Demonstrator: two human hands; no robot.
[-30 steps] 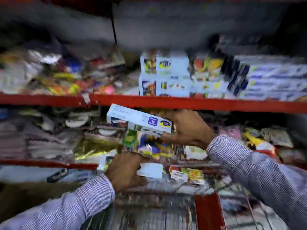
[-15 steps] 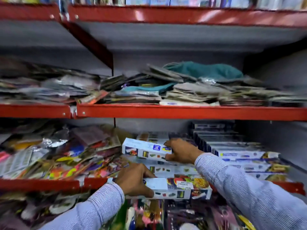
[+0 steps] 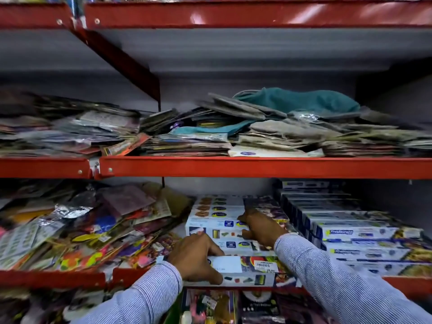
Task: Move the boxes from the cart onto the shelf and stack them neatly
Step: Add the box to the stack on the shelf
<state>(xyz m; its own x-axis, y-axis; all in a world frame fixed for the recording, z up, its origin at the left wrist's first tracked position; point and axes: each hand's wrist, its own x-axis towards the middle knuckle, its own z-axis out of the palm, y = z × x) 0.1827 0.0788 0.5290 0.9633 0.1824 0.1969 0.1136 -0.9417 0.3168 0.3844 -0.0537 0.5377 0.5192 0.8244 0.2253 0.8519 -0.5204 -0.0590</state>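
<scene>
Long white boxes with printed pictures lie stacked on the lower red shelf (image 3: 397,282). My right hand (image 3: 259,226) grips the right part of one white box (image 3: 210,226) resting on top of the stack. My left hand (image 3: 195,259) holds the left end of a second white box (image 3: 252,268) with a price sticker, which lies at the shelf's front edge. More boxes of the same kind (image 3: 215,208) sit behind, toward the back wall. The cart is out of view.
A tall row of blue-and-white boxes (image 3: 350,232) fills the right side of the shelf. Loose colourful packets (image 3: 81,232) are heaped at the left. The shelf above (image 3: 257,166) holds flat packets and a teal cloth (image 3: 301,100).
Both hands have carried the boxes up from below and forward onto the shelf. The right-hand box has gone from mid-air to lying on the stack; the camera has tilted upward.
</scene>
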